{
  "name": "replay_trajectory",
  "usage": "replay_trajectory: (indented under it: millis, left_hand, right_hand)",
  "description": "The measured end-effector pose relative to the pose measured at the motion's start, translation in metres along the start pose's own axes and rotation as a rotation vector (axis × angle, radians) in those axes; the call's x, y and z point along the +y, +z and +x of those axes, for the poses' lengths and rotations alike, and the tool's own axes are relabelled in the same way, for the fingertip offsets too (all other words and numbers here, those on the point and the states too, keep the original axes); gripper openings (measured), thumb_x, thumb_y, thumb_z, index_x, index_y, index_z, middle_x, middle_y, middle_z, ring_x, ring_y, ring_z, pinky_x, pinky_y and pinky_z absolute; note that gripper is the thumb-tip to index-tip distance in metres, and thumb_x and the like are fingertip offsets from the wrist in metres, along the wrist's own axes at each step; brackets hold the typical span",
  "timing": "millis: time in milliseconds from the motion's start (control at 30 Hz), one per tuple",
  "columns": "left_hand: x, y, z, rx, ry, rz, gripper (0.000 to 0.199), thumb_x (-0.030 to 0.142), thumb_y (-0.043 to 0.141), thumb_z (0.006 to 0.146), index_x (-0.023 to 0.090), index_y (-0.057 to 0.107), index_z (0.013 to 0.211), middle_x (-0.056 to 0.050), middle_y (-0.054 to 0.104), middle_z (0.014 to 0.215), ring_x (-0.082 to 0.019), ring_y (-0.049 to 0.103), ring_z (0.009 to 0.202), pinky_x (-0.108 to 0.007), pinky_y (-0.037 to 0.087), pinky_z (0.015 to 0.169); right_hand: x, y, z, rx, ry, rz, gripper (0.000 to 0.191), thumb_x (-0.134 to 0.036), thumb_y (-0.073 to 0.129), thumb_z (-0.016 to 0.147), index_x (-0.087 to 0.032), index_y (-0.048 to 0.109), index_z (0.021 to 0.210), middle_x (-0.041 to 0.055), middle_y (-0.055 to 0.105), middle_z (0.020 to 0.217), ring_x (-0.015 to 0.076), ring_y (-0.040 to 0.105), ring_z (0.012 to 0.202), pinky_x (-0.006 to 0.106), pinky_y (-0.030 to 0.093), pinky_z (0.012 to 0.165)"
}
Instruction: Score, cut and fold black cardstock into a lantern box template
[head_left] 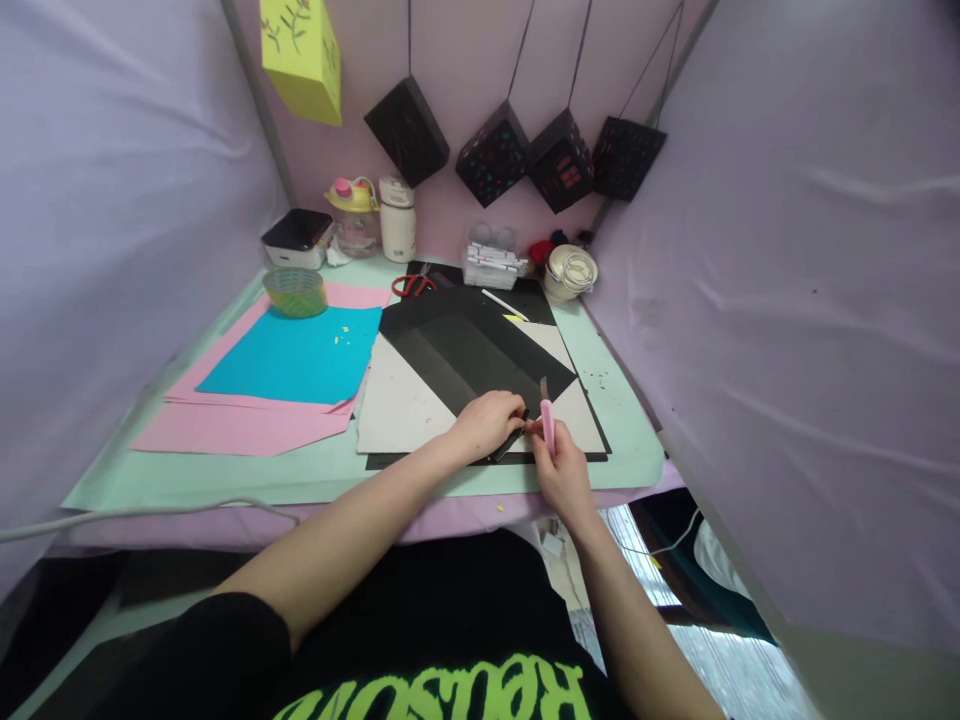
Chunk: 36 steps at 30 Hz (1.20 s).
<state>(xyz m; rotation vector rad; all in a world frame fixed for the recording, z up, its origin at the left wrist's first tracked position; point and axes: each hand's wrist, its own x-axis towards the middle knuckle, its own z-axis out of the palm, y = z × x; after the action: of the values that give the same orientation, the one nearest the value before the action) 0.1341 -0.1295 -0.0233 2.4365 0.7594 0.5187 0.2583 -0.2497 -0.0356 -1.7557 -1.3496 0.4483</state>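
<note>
My right hand is closed around a pink craft knife, its blade pointing up and away from me. Close beside it, my left hand has its fingers bent over a small black paper piece near the front edge of the work surface. The fingertips of both hands nearly meet at that piece. Beyond them, a large folded black sheet lies diagonally over a white board.
Blue paper and pink paper lie left, with a tape roll on them. Red-handled scissors, a marker box and a round container stand or lie behind. Black box lanterns hang above.
</note>
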Motion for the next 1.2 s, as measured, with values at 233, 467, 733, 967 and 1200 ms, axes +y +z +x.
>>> replay_trajectory:
  millis: [233,467,733,967,1200]
  left_hand:
    - [0.002,0.003,0.001,0.005,-0.022,0.000,0.008,0.020,0.058,0.084,0.020,0.061,0.076,-0.003,0.061,0.082,-0.021,0.056,0.086,-0.032,0.044,0.076]
    - [0.001,0.005,0.001,0.006,-0.058,-0.021,0.008,0.021,0.059,0.084,0.020,0.061,0.077,-0.002,0.061,0.083,-0.020,0.056,0.086,-0.030,0.043,0.074]
    - [0.000,0.003,0.005,-0.019,-0.082,-0.052,0.008,0.014,0.060,0.079,0.020,0.063,0.076,-0.001,0.062,0.081,-0.018,0.057,0.085,-0.026,0.042,0.071]
    - [-0.004,0.002,0.013,-0.059,-0.127,-0.075,0.003,0.019,0.065,0.075,0.021,0.064,0.073,0.001,0.064,0.077,-0.016,0.058,0.078,-0.025,0.037,0.060]
    - [-0.008,-0.001,0.019,-0.092,-0.150,-0.065,0.011,0.020,0.071,0.069,0.022,0.067,0.079,0.003,0.065,0.076,-0.016,0.059,0.075,-0.024,0.038,0.059]
  right_hand:
    - [0.006,0.003,-0.004,0.100,-0.120,0.086,0.032,-0.026,0.046,0.093,-0.020,0.054,0.123,0.0100,0.060,0.122,0.0220,0.057,0.112,0.038,0.044,0.097]
    - [0.013,0.003,-0.016,0.126,-0.392,-0.050,0.030,-0.016,0.046,0.092,-0.022,0.057,0.120,0.0093,0.061,0.115,0.0228,0.053,0.116,0.043,0.044,0.099]
    - [0.021,0.009,-0.018,0.035,-0.458,-0.173,0.036,-0.012,0.042,0.093,-0.020,0.055,0.125,0.0110,0.060,0.119,0.0226,0.052,0.119,0.043,0.046,0.100]
    - [0.010,0.004,-0.017,-0.065,-0.475,-0.316,0.041,-0.009,0.037,0.093,-0.019,0.052,0.129,0.0104,0.061,0.119,0.0230,0.053,0.115,0.041,0.048,0.097]
    - [0.001,0.011,-0.010,-0.065,-0.461,-0.497,0.029,-0.009,0.036,0.092,-0.013,0.060,0.107,0.0118,0.064,0.092,0.0264,0.056,0.095,0.039,0.050,0.079]
